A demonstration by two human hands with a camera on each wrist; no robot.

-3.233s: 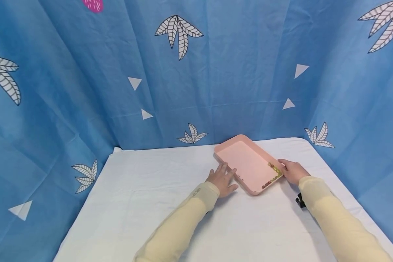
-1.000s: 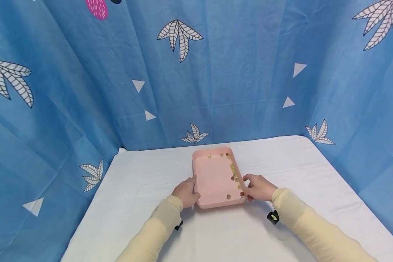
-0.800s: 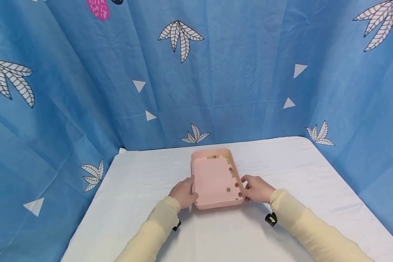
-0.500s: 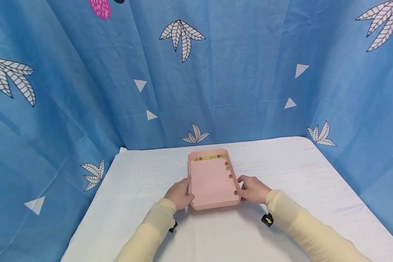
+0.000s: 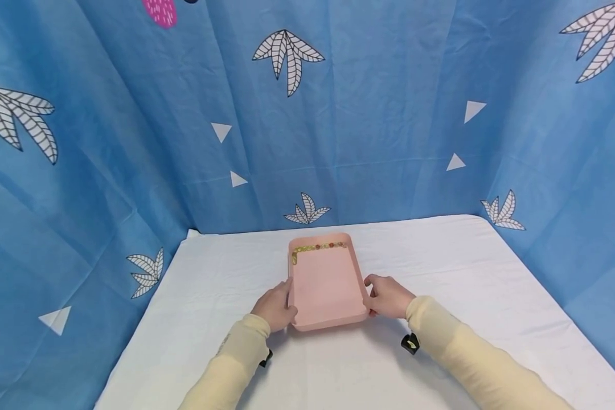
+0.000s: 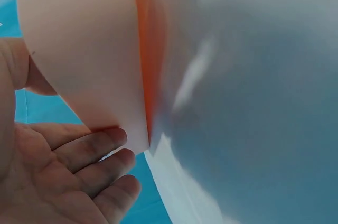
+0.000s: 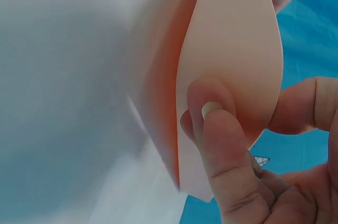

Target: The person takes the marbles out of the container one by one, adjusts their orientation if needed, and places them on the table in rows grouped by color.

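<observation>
In the head view, the pink tray (image 5: 328, 287) is mid-scene over the white-covered desk (image 5: 210, 290), with the left hand (image 5: 275, 307) at its near left side and the right hand (image 5: 388, 297) at its near right. Small yellow-green and red beads (image 5: 318, 247) line the far wall and turn the far left corner, suggesting a slight tilt that way; slow, even tilting should roll them without a spill. In the left wrist view, the fingers (image 6: 100, 174) are half curled, gripping the tray's outer wall; a firm hold here would steady that side. In the right wrist view, the fingers bunch closely, pinching the tray; both sides should move together. Whether its base touches the desk is unclear.
</observation>
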